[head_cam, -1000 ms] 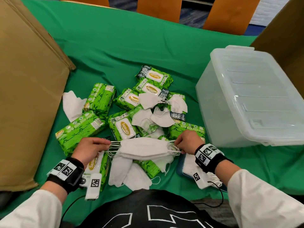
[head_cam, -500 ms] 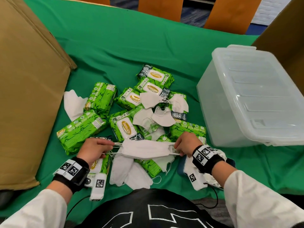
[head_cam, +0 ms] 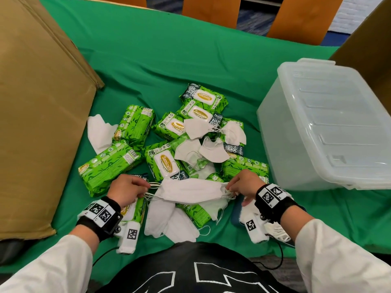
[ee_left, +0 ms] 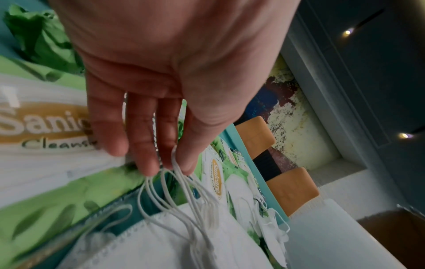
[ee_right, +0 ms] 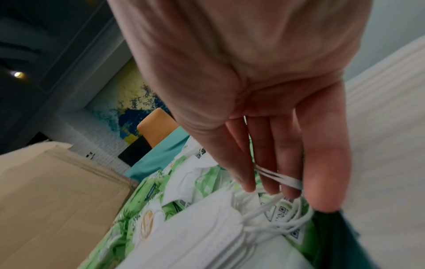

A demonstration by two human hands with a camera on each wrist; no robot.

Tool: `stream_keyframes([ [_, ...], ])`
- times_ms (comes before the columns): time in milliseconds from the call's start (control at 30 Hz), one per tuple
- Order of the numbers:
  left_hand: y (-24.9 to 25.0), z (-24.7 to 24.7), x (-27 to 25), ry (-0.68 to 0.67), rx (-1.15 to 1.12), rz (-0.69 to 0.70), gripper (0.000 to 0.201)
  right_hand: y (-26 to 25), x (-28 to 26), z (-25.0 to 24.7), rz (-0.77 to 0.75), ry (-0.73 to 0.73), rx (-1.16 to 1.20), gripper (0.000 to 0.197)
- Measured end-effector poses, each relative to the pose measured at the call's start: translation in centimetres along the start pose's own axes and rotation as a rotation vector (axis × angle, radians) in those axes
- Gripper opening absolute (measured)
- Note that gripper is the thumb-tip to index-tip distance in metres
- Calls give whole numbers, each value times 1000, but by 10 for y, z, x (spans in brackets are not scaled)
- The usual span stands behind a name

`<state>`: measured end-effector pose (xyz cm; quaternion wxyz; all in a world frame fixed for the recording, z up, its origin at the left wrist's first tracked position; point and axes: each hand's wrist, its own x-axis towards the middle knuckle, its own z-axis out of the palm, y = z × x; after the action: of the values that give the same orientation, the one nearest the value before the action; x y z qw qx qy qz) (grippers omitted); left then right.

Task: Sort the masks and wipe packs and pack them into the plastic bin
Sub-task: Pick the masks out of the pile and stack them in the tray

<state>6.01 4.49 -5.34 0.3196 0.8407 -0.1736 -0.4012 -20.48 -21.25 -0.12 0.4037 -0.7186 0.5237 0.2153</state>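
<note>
While pinched by hands, mask stack (head_cam: 191, 190) crosswise

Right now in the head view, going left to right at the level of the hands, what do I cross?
Cardboard box → left hand, pinching ear loops → stack of masks stretched between the hands → right hand, pinching the other loops → plastic bin, lid on.

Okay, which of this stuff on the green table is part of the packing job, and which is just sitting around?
Part of the job:
- stack of masks held by its ear loops between left hand and right hand
- loose masks
- green wipe packs
- plastic bin, lid on

Just sitting around:
- cardboard box
- orange chairs
</note>
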Motion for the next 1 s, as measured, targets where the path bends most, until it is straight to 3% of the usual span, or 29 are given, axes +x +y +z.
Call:
stream_keyframes([
  [167, 8, -14, 3, 2, 284, 70, 8, 4, 2, -7, -39, 78, 65, 8],
  [267, 14, -17, 12, 56, 571, 157, 35, 2, 9, -7, -131, 209, -148, 11],
  [333, 18, -9, 20, -18, 719, 198, 56, -2, 13, -2, -171, 229, -350, 22],
  [400, 23, 2, 26, -98, 825, 192, 60, -5, 18, 8, -185, 206, -529, 30],
  [600, 27, 7, 29, -33, 828, 233, 10, -9, 28, 23, -280, 271, -796, 24],
  [667, 23, 2, 30, -12, 787, 229, 2, -12, 28, 21, -281, 273, -845, 22],
  [733, 17, -4, 33, -14, 668, 189, 8, -12, 28, 19, -279, 269, -858, 18],
  [800, 14, -11, 32, -19, 393, 121, 7, -10, 30, 14, -265, 243, -791, 14],
  [933, 15, -19, 25, -140, -527, -153, 7, 3, 36, -2, -221, 184, -350, 10],
  [1000, 16, -21, 24, -205, -801, -254, 10, 11, 38, -8, -184, 166, -24, 10],
])
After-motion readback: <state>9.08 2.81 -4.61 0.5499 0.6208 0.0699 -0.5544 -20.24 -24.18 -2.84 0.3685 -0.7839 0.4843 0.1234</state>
